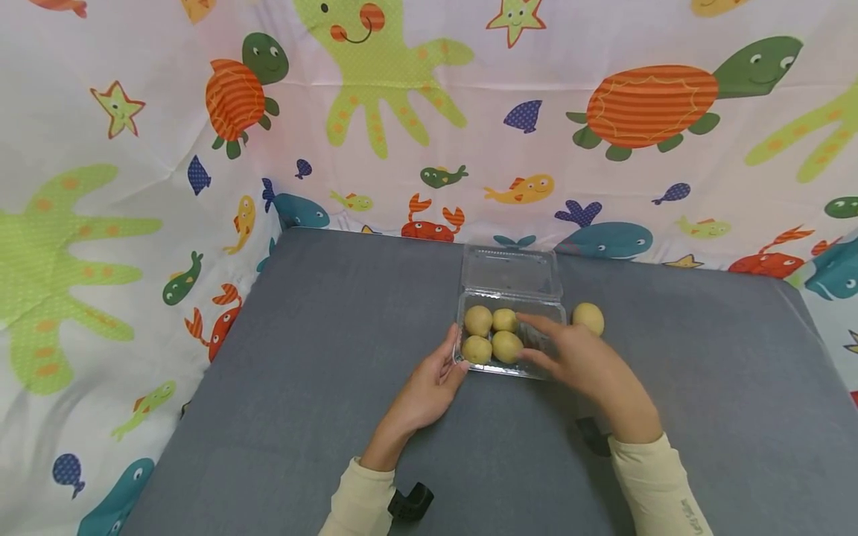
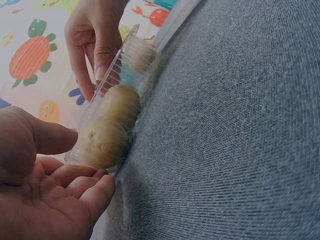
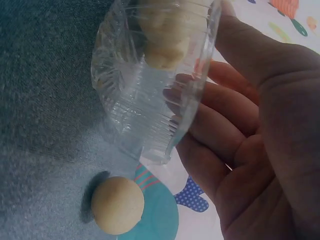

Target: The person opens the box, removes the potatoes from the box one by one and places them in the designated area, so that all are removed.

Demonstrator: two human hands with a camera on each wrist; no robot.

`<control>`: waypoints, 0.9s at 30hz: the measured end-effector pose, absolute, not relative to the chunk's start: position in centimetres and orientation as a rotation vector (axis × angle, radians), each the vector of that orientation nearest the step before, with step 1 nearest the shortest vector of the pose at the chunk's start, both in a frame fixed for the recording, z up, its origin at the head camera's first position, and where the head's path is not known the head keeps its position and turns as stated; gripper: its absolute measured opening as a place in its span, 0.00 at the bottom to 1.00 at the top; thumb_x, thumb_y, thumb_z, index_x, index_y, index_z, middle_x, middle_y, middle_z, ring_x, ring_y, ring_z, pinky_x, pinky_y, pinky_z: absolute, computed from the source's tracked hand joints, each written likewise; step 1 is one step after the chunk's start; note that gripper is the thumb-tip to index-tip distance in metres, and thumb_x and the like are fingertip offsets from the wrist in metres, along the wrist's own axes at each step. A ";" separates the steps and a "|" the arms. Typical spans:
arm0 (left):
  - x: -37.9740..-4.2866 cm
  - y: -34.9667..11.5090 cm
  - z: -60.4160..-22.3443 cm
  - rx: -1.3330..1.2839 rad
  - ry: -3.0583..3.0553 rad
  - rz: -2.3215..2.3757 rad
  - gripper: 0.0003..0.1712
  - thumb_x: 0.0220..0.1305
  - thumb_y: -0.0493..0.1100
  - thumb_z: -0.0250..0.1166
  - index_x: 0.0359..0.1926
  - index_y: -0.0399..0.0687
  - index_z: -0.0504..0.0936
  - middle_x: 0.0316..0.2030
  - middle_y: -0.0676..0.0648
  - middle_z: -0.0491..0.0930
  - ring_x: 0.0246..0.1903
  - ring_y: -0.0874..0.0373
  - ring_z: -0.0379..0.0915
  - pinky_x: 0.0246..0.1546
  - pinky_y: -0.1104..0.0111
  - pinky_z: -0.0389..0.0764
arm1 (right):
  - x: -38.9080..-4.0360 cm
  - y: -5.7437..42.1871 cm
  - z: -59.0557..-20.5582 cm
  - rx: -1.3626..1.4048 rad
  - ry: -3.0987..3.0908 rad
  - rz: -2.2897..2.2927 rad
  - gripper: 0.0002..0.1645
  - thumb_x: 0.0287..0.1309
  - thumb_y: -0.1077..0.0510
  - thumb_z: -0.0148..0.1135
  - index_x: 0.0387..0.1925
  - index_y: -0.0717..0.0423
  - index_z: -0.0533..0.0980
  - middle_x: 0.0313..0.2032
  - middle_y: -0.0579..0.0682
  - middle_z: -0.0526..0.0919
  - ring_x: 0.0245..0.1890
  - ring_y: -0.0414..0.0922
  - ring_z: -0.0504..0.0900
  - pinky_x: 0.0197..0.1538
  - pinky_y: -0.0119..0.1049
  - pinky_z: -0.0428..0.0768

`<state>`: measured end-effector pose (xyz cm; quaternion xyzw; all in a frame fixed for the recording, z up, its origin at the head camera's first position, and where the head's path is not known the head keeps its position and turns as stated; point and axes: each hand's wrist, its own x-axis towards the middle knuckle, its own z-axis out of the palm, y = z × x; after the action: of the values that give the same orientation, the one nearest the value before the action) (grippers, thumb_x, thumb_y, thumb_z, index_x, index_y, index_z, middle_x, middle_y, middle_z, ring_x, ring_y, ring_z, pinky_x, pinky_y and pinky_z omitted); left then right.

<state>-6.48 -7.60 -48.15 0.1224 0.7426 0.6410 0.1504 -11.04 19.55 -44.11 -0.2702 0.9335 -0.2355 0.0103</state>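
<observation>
A clear plastic clamshell container (image 1: 499, 370) stands on the grey cloth with its lid (image 1: 511, 272) folded back. Several round, pale-yellow fruits (image 1: 478, 321) sit in its left half, in two rows. My left hand (image 1: 424, 391) holds the container's left side, thumb at the rim and fingers low against the wall, as the left wrist view shows. Reaching over the right part is my right hand (image 1: 582, 359), thumb and fingers spread apart. Its fingertips (image 1: 526, 318) are right at the two right-hand fruits, with fingers inside the container in the right wrist view.
One more pale-yellow fruit (image 1: 588, 318) lies on the cloth just right of the container, beyond my right hand. The grey table cloth (image 1: 322, 387) meets a printed sea-animal curtain (image 1: 429, 104) at the back and left.
</observation>
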 end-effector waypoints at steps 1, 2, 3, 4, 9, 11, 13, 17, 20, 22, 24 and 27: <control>-6.5 -7.6 -48.2 0.353 2.134 1.840 0.41 0.84 0.38 0.54 0.85 0.41 0.42 0.84 0.42 0.44 0.81 0.54 0.44 0.78 0.58 0.59 | -11.0 19.5 -44.1 -0.841 2.916 -0.727 0.35 0.66 0.49 0.75 0.69 0.58 0.77 0.42 0.60 0.91 0.27 0.38 0.82 0.46 0.55 0.89; -6.5 -7.6 -48.2 0.354 2.137 1.838 0.40 0.84 0.38 0.54 0.85 0.40 0.42 0.84 0.41 0.44 0.81 0.54 0.44 0.78 0.58 0.59 | -11.0 19.4 -44.2 -0.845 2.921 -0.724 0.35 0.65 0.49 0.76 0.69 0.58 0.77 0.41 0.60 0.91 0.27 0.37 0.82 0.45 0.54 0.89; -6.4 -7.6 -48.2 0.352 2.139 1.836 0.40 0.84 0.38 0.54 0.85 0.41 0.42 0.84 0.42 0.44 0.81 0.54 0.44 0.77 0.58 0.59 | -10.9 19.4 -44.2 -0.853 2.929 -0.720 0.35 0.65 0.49 0.76 0.68 0.58 0.78 0.41 0.59 0.91 0.26 0.37 0.81 0.44 0.54 0.89; -6.4 -7.6 -48.2 0.353 2.142 1.836 0.40 0.84 0.38 0.54 0.85 0.41 0.42 0.84 0.42 0.44 0.81 0.54 0.44 0.77 0.58 0.60 | -10.9 19.3 -44.3 -0.862 2.936 -0.716 0.35 0.65 0.48 0.76 0.68 0.58 0.78 0.40 0.59 0.91 0.25 0.37 0.81 0.43 0.53 0.89; -6.4 -7.6 -48.3 0.353 2.138 1.833 0.40 0.84 0.38 0.54 0.85 0.41 0.42 0.84 0.42 0.44 0.81 0.54 0.44 0.77 0.58 0.60 | -10.8 18.9 -44.4 -0.908 2.943 -0.726 0.33 0.64 0.49 0.77 0.66 0.58 0.80 0.48 0.61 0.90 0.27 0.39 0.84 0.45 0.54 0.89; -6.4 -7.6 -48.3 0.352 2.142 1.832 0.41 0.84 0.38 0.54 0.85 0.41 0.42 0.84 0.42 0.44 0.81 0.54 0.44 0.77 0.58 0.60 | -10.8 18.8 -44.4 -0.908 2.934 -0.727 0.32 0.64 0.50 0.77 0.65 0.58 0.80 0.49 0.61 0.90 0.28 0.39 0.84 0.45 0.54 0.89; -6.5 -7.6 -48.3 0.354 2.145 1.835 0.40 0.84 0.38 0.54 0.85 0.40 0.42 0.84 0.42 0.45 0.81 0.54 0.44 0.77 0.58 0.59 | -10.9 18.8 -44.3 -0.905 2.930 -0.720 0.33 0.63 0.49 0.77 0.65 0.57 0.80 0.48 0.60 0.91 0.27 0.36 0.82 0.44 0.53 0.89; -6.6 -7.6 -48.2 0.359 2.145 1.846 0.40 0.84 0.38 0.54 0.84 0.39 0.43 0.84 0.41 0.44 0.81 0.54 0.43 0.77 0.58 0.58 | -11.0 18.6 -44.2 -0.894 2.921 -0.710 0.33 0.63 0.48 0.78 0.66 0.55 0.80 0.37 0.54 0.91 0.22 0.34 0.75 0.37 0.47 0.88; -6.7 -7.6 -48.2 0.364 2.135 1.854 0.40 0.84 0.38 0.54 0.84 0.39 0.42 0.84 0.41 0.44 0.82 0.54 0.42 0.78 0.58 0.58 | -11.1 18.5 -44.2 -0.883 2.916 -0.695 0.33 0.63 0.47 0.77 0.66 0.53 0.81 0.35 0.53 0.90 0.20 0.34 0.71 0.35 0.46 0.87; -6.6 -7.6 -48.2 0.359 2.128 1.853 0.40 0.84 0.38 0.54 0.85 0.39 0.42 0.84 0.42 0.44 0.82 0.55 0.42 0.78 0.59 0.58 | -11.1 18.5 -44.2 -0.870 2.914 -0.684 0.33 0.63 0.47 0.77 0.67 0.53 0.81 0.36 0.54 0.91 0.20 0.34 0.71 0.36 0.47 0.88; -6.6 -7.6 -48.2 0.358 2.127 1.850 0.40 0.84 0.37 0.54 0.85 0.39 0.42 0.84 0.42 0.44 0.82 0.55 0.43 0.77 0.59 0.58 | -11.1 18.5 -44.2 -0.867 2.914 -0.674 0.34 0.63 0.47 0.77 0.67 0.53 0.80 0.41 0.56 0.92 0.22 0.35 0.73 0.39 0.49 0.89; -6.6 -7.6 -48.1 0.340 2.124 1.839 0.40 0.84 0.38 0.54 0.85 0.41 0.42 0.84 0.43 0.44 0.81 0.57 0.43 0.77 0.61 0.59 | -11.0 18.3 -44.2 -0.873 2.913 -0.663 0.34 0.62 0.46 0.78 0.67 0.52 0.81 0.44 0.57 0.92 0.23 0.35 0.75 0.41 0.50 0.89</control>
<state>-6.58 -7.65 -48.14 0.1187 0.7414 0.6420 0.1549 -11.00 18.35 -44.23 -0.2803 0.9359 -0.2130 0.0145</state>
